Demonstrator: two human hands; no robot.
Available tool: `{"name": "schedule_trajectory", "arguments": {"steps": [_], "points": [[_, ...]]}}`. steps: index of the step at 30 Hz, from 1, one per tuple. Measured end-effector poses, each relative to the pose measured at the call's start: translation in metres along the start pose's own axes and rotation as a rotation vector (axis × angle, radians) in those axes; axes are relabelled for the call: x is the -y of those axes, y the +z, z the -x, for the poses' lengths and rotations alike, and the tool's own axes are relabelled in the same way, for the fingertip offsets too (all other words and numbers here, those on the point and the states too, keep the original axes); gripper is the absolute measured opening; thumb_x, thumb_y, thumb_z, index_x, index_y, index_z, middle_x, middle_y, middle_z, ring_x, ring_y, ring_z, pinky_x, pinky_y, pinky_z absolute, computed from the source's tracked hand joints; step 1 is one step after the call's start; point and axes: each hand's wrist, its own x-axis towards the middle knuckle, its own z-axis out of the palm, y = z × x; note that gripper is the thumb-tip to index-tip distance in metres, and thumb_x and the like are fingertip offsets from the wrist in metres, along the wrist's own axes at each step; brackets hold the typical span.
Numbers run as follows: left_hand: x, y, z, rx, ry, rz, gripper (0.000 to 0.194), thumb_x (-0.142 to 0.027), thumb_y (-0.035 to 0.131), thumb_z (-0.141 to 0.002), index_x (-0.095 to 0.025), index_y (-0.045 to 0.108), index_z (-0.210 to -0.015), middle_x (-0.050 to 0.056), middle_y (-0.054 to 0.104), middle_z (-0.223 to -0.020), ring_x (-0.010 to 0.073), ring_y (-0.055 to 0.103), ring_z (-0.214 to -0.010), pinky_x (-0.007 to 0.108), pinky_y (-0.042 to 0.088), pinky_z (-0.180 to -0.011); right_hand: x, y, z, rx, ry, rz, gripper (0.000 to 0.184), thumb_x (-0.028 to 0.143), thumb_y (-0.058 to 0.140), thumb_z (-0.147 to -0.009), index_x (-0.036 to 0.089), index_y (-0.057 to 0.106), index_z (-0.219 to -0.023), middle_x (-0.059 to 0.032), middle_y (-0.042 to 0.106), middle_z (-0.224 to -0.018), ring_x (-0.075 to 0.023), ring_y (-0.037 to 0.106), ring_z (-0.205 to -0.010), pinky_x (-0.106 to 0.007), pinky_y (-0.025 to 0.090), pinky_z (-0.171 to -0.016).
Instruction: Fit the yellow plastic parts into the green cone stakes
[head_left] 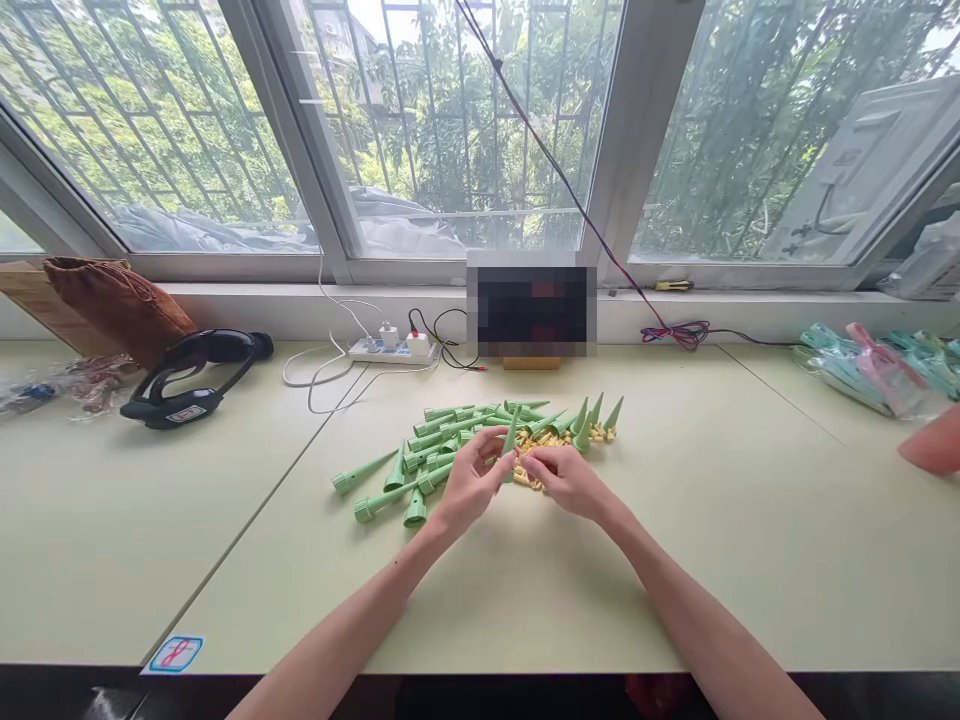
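Observation:
My left hand (474, 480) is closed around a green plant watering spike (511, 432), its narrow tip pointing up. Close beside it, my right hand (564, 480) pinches its fingers together near the spike's side; whatever lies between them is too small to make out. Small yellow plastic valve pieces (530, 482) lie in a heap behind and under the hands, partly covered by them. To the left spreads a pile of green spikes with wide ribbed caps (427, 478). Several spikes with yellow pieces at their base (613, 415) stand at the heap's right end.
A power strip (394, 348) with plugs and white cables sits by the window. Black headgear (196, 380) and a brown pouch (120, 305) are at left. A blurred-out screen (531, 310) stands at the back, bagged coloured items (862, 370) at right.

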Motion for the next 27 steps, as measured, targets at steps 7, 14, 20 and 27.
{"name": "schedule_trajectory", "arguments": {"steps": [7,14,20,27], "points": [[-0.006,0.001,0.001,0.012,-0.010,0.011,0.039,-0.040,0.065,-0.085,-0.019,0.055,-0.115,0.006,0.064,-0.089,0.0132,0.057,-0.068,0.018,0.037,-0.044,-0.002,-0.002,-0.002,-0.117,0.002,-0.020,0.045,0.048,0.040,-0.098,0.019,0.044,-0.064,0.0034,0.038,-0.058,-0.0113,0.034,-0.054,-0.025,0.027,-0.051],[-0.007,0.006,0.006,0.102,-0.011,-0.079,0.037,-0.039,0.063,-0.087,-0.018,0.055,-0.117,0.007,0.066,-0.090,0.0132,0.058,-0.070,0.022,0.043,-0.054,0.004,-0.005,-0.001,-0.275,-0.024,-0.145,0.029,0.046,0.050,-0.094,0.019,0.059,-0.096,-0.0030,0.058,-0.080,-0.0141,0.051,-0.059,-0.026,0.039,-0.052],[-0.005,0.005,0.007,0.202,0.004,-0.122,0.036,-0.038,0.060,-0.089,-0.020,0.052,-0.119,0.005,0.065,-0.088,0.0124,0.057,-0.069,0.023,0.046,-0.058,0.010,-0.005,0.000,-0.242,-0.062,-0.196,0.025,0.042,0.054,-0.093,0.019,0.062,-0.100,-0.0051,0.063,-0.086,-0.0156,0.058,-0.065,-0.027,0.044,-0.055],[-0.006,0.005,0.006,0.244,-0.026,-0.148,0.039,-0.041,0.062,-0.086,-0.021,0.051,-0.118,0.006,0.063,-0.095,0.0150,0.062,-0.074,0.022,0.051,-0.053,0.012,-0.006,0.001,-0.285,-0.076,-0.204,0.019,0.037,0.058,-0.091,0.019,0.060,-0.086,-0.0025,0.059,-0.076,-0.0145,0.056,-0.064,-0.026,0.044,-0.055]]}}
